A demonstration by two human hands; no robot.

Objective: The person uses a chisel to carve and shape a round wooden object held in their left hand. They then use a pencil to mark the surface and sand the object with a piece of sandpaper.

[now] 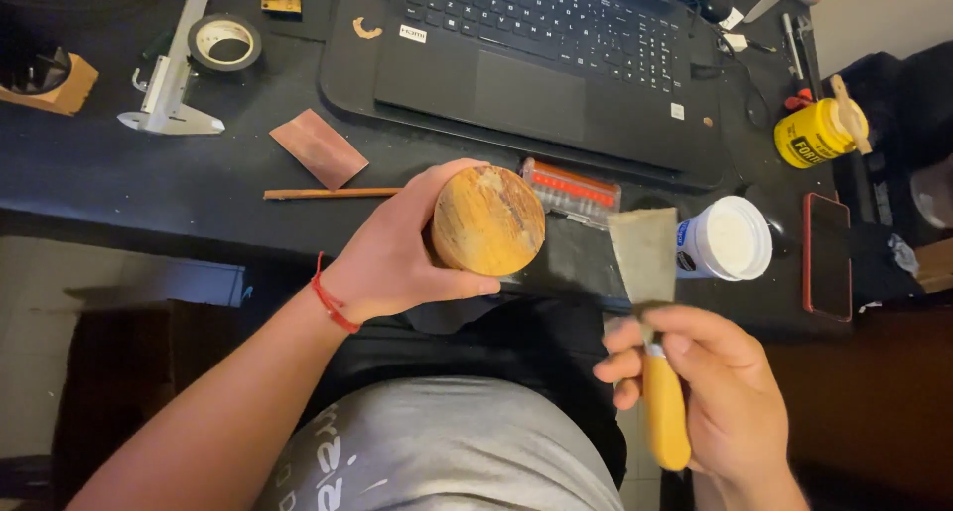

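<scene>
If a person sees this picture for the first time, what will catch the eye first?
Probably the round wooden block at the centre, held by the left hand with its flat face up. Just right of it, the right hand grips a yellow-handled putty knife, blade pointing upward. Behind them an open laptop lies on the dark desk.

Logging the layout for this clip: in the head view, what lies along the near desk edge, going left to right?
Thin wooden stick → round wooden block in the left hand → scraper blade held by the right hand → white tub → phone.
</scene>
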